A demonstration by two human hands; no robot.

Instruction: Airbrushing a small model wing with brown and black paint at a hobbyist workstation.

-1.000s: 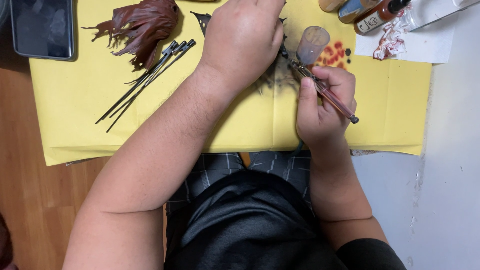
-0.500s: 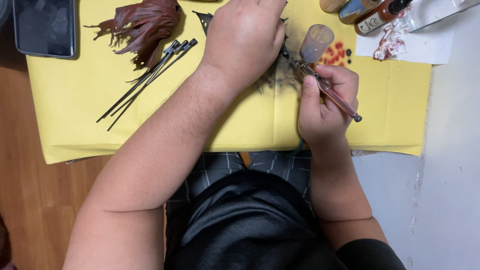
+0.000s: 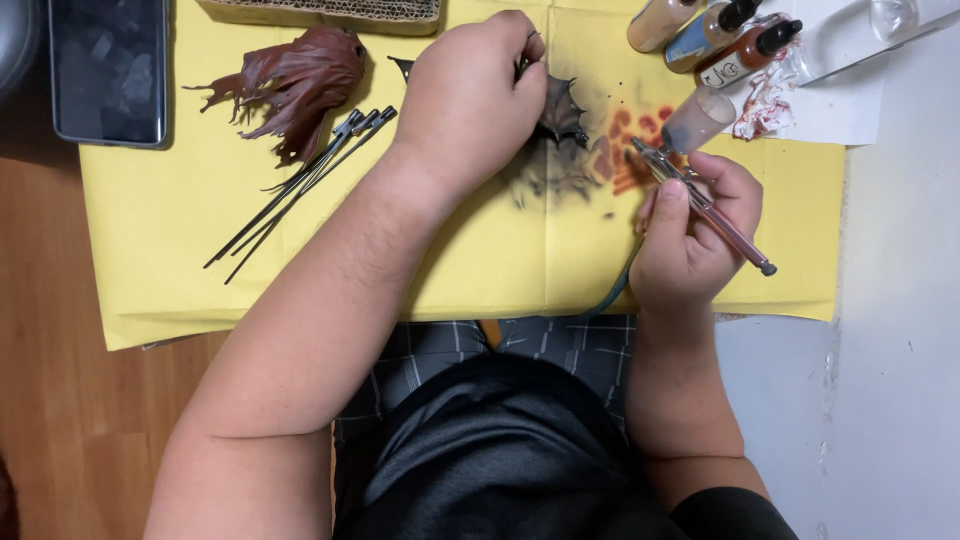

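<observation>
My left hand (image 3: 470,100) is closed around a small dark spiky leaf-shaped piece (image 3: 562,112), holding it over the yellow paper sheet (image 3: 180,250). My right hand (image 3: 690,235) grips a thin pinkish airbrush (image 3: 705,205) with a small cup (image 3: 697,120) on top, its tip pointing up-left toward the dark piece. Dark and red spray marks (image 3: 620,160) stain the paper between the two hands. A hose (image 3: 612,290) runs down from the airbrush.
A reddish-brown leafy piece (image 3: 300,75) lies at the upper left of the sheet, beside a bundle of thin dark metal rods (image 3: 300,180). A dark phone (image 3: 108,65) lies far left. Several small paint bottles (image 3: 715,35) and a stained white paper (image 3: 800,95) sit upper right. Cardboard (image 3: 320,10) lies along the top edge.
My right hand with the airbrush has drawn slightly to the right, away from the dark piece. My left hand keeps its hold in the same place.
</observation>
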